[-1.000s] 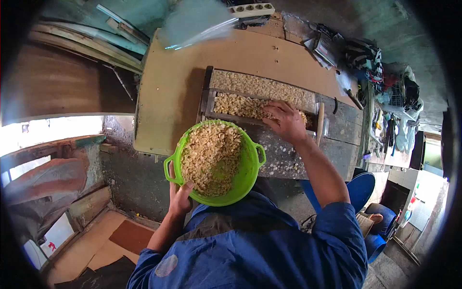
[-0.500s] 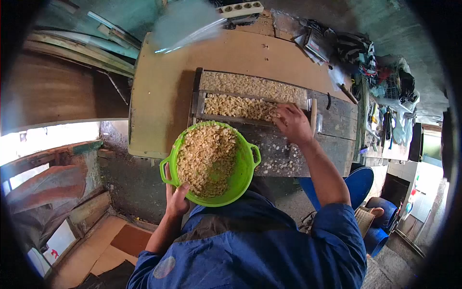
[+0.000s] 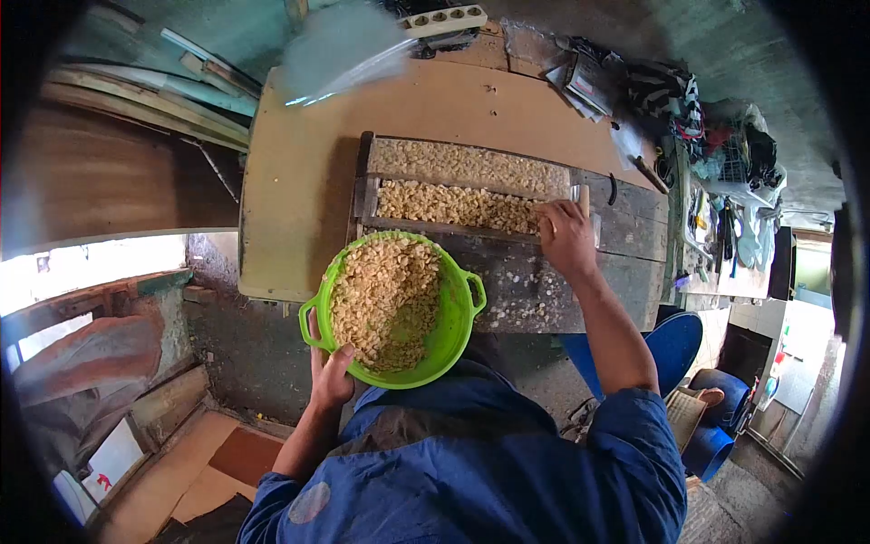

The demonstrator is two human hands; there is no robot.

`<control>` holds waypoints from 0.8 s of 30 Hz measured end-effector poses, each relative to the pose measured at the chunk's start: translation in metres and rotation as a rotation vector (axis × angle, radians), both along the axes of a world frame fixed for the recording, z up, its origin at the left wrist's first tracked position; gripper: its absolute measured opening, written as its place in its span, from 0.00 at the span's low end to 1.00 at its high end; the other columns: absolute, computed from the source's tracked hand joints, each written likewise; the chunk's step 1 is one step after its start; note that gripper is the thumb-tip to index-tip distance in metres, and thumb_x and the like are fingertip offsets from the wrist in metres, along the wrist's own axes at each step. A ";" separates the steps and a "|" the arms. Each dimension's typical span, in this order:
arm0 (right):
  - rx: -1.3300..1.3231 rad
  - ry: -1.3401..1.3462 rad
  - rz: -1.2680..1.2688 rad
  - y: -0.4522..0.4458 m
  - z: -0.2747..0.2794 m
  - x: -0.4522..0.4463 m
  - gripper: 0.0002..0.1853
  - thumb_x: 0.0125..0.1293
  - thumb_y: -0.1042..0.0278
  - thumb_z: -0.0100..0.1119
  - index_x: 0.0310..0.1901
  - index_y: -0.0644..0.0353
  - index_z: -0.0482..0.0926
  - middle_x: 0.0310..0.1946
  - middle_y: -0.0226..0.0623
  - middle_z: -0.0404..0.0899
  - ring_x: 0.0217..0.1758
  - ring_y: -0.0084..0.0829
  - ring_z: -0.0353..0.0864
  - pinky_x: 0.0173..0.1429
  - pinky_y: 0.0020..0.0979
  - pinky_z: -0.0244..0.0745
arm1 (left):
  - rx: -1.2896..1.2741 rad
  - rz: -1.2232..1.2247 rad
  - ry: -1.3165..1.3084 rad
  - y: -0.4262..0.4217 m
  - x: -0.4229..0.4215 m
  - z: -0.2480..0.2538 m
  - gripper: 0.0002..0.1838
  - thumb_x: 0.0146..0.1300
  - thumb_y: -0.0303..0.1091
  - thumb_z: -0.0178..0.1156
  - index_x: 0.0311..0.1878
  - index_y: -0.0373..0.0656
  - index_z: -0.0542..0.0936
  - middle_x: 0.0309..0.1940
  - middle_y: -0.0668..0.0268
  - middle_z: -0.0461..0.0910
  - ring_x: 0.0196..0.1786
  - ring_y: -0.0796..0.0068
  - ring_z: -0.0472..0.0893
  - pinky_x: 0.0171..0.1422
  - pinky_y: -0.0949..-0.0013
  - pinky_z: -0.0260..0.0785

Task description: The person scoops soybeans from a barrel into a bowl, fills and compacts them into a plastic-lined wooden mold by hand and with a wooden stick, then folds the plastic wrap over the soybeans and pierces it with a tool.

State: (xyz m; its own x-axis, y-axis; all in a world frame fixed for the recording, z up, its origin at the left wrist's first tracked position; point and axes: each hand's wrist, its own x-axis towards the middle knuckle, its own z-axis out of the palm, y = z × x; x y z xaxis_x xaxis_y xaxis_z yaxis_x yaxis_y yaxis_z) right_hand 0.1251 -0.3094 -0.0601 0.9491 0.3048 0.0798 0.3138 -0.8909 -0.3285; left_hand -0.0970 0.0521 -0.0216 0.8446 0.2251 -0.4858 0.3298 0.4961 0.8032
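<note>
The left hand (image 3: 333, 379) holds the green bowl (image 3: 450, 328) at its left side, thumb laid over the rim near the handle and the other fingers mostly hidden behind the wall. The bowl sits in front of the person's blue jacket (image 3: 489, 490), close to the near edge of the table (image 3: 625, 263), its two handles out to left and right. Pale flakes (image 3: 376, 290) fill much of it, heaped toward the left, with bare green showing on the right.

The right hand (image 3: 569, 240) is at the right end of a wooden tray (image 3: 365, 198) on the table, fingers bent downward — whether they pinch anything I cannot tell, as the tips are hidden. The tray's near row holds flakes (image 3: 453, 204) along its length; the far row (image 3: 462, 165) shows more beneath what looks like a clear cover. Scattered bits (image 3: 530, 304) lie on the dark planks between tray and table edge. A dark-handled tool (image 3: 651, 175) lies beyond the tray's right end, and a power strip (image 3: 444, 18) is past the table's far side.
</note>
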 end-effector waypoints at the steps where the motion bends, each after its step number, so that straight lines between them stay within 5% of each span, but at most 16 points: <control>1: 0.004 -0.057 0.041 0.012 0.000 0.001 0.15 0.61 0.74 0.59 0.50 0.57 0.82 0.45 0.41 0.81 0.53 0.46 0.78 0.61 0.44 0.74 | 0.000 0.035 0.033 -0.001 0.001 0.002 0.48 0.53 0.34 0.58 0.78 0.38 0.49 0.69 0.54 0.65 0.70 0.60 0.69 0.74 0.58 0.61; 9: 0.099 0.032 0.151 0.092 -0.006 0.006 0.23 0.57 0.79 0.53 0.56 0.54 0.81 0.54 0.42 0.75 0.62 0.48 0.71 0.66 0.49 0.69 | -0.051 0.076 0.032 -0.004 0.000 -0.001 0.50 0.51 0.34 0.59 0.78 0.39 0.48 0.69 0.55 0.65 0.70 0.60 0.69 0.74 0.58 0.61; 22: 0.251 0.072 0.337 0.118 0.029 -0.038 0.22 0.56 0.79 0.54 0.54 0.56 0.80 0.55 0.45 0.75 0.58 0.48 0.75 0.64 0.48 0.72 | 0.071 -0.026 -0.085 -0.009 0.004 0.002 0.49 0.53 0.38 0.63 0.77 0.37 0.51 0.68 0.54 0.67 0.69 0.62 0.69 0.73 0.59 0.62; 24: 0.168 0.149 0.637 0.125 0.034 -0.067 0.25 0.56 0.77 0.56 0.58 0.58 0.76 0.57 0.46 0.74 0.60 0.49 0.75 0.67 0.47 0.71 | 0.048 -0.014 -0.083 -0.013 0.002 -0.004 0.48 0.55 0.36 0.63 0.77 0.37 0.51 0.69 0.54 0.66 0.70 0.62 0.69 0.73 0.59 0.61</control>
State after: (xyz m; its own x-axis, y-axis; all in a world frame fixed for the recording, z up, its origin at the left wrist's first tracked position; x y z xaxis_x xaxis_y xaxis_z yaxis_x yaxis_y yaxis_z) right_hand 0.0578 -0.1845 -0.0265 0.5926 0.8034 0.0576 0.7016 -0.4797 -0.5269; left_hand -0.0952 0.0391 -0.0256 0.8849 0.2345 -0.4025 0.2672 0.4523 0.8509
